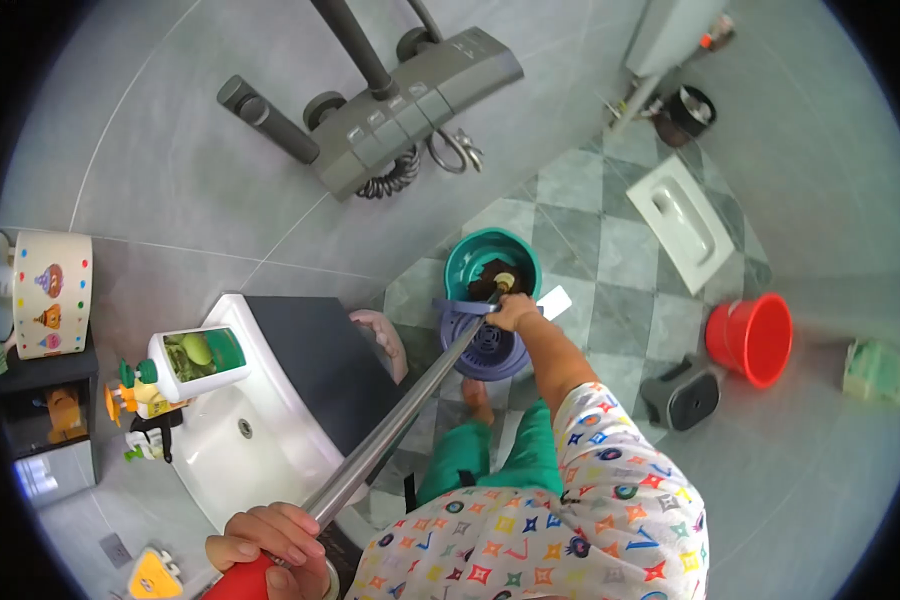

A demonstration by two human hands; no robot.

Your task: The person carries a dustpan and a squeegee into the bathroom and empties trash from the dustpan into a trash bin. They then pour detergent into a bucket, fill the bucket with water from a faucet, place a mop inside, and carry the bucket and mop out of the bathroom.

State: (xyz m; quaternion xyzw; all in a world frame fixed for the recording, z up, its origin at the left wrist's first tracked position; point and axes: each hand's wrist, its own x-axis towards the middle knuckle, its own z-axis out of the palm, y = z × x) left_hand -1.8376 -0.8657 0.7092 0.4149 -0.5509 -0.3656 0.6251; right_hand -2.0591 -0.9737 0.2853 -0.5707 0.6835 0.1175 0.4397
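Left hand [275,538] right up close, fingers curled firmly round the red grip [240,582] at the top of one metal pole [400,418]. Down the shaft we go, slanting away across the body, and there's the right hand [513,311], closed around that same pole near its lower end: two hands, one pole, both holding fast. Just below the right hand, one cream-coloured joint [506,281] at the pole's foot, sitting over one dark mass [492,278] in the teal tub [465,262]; cloth or water, I cannot tell. Butted up against that tub, one purple basket [487,342] with slots in its base, on the floor beneath the pole.

Two green trouser legs [460,455] behind it, one bare foot [477,402] showing. Out to the right, one grey stool [682,395], one red bucket [750,340] near it, one white squat toilet [682,222] set in the checkered floor [625,310], and one dark bin [685,115] farther off by the wall. Over to the left, one white basin [240,460], one green-labelled bottle [200,362] at its edge, one box [52,295] printed with three cupcakes, and up top, one grey shower unit [420,110].
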